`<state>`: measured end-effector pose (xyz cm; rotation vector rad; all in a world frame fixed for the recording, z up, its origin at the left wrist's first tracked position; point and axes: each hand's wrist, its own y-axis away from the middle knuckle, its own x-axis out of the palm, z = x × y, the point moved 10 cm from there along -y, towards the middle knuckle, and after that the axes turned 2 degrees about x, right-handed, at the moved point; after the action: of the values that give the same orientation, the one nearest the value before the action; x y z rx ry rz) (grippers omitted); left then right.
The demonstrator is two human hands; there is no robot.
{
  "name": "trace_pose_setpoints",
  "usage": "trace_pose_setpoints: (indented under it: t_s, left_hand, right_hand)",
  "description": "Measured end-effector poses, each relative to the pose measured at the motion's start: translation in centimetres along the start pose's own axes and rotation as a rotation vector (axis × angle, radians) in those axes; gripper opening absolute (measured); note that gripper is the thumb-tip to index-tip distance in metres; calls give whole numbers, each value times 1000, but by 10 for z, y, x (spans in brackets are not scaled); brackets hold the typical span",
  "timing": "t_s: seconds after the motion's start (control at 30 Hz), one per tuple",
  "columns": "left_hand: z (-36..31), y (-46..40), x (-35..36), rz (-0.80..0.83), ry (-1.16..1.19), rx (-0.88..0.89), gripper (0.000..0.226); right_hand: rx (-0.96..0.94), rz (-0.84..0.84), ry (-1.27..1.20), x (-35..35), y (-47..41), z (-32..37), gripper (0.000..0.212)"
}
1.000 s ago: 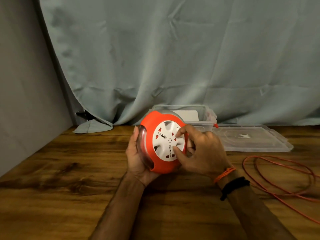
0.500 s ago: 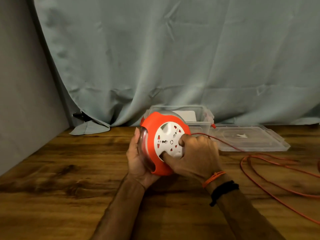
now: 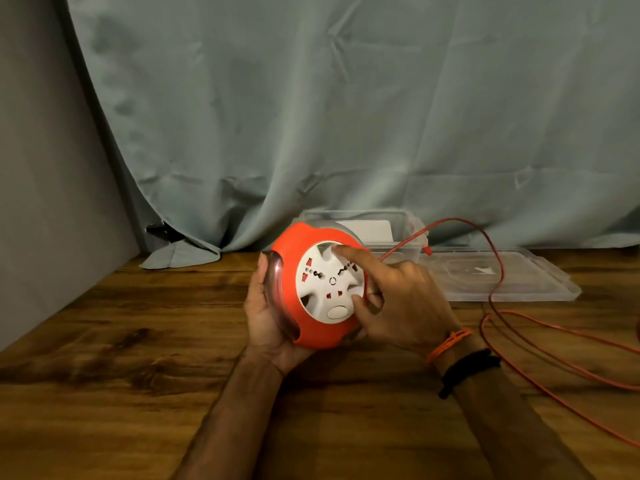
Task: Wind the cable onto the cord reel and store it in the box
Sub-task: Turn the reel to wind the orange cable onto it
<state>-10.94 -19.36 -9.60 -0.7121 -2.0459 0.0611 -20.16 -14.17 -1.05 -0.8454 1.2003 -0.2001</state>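
An orange cord reel (image 3: 313,327) with a white socket face (image 3: 327,282) stands on edge above the wooden table. My left hand (image 3: 266,313) cups its clear back side from the left. My right hand (image 3: 401,303) is on the white face, forefinger at the top rim and thumb near the bottom, gripping the dial. The thin orange cable (image 3: 491,278) rises from the reel's right side in an arc, drops, and lies in loose loops on the table at the right. The clear plastic box (image 3: 412,225) stands behind the reel.
The box's clear lid (image 3: 512,282) lies flat on the table to the right of the box. A grey-green curtain (image 3: 346,116) hangs behind. A grey wall (image 3: 45,202) closes off the left side. The table's wooden surface (image 3: 138,375) spreads in front.
My right hand has turned the white dial, forefinger now at the top. The cable has lifted off the table into a high arc beside the box.
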Motion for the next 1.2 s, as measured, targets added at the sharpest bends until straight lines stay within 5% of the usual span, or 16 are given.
trace_pose_setpoints:
  t_s: [0.2,0.5,0.63,0.77,0.93,1.2]
  left_hand:
    - [13,3,2,13,-30,-116,83]
    - [-5,0,-1,-86,-78,87,70]
    - [-5,-1,6,-22,-84,73,72]
    - [-2,0,7,43,-21,26,76]
    - [3,1,5,70,-22,-18,73]
    - [7,2,8,50,-48,-49,75]
  right_hand:
    - [-9,-97,141,-4,2,-1,63]
    - [259,-161,82,6,10,-1,65]
    - [222,-115,50,0,8,-7,67]
    - [71,-41,-104,-6,1,-3,46]
    - [-66,54,15,3,1,7,72]
    - [62,-70,112,-3,6,-8,61]
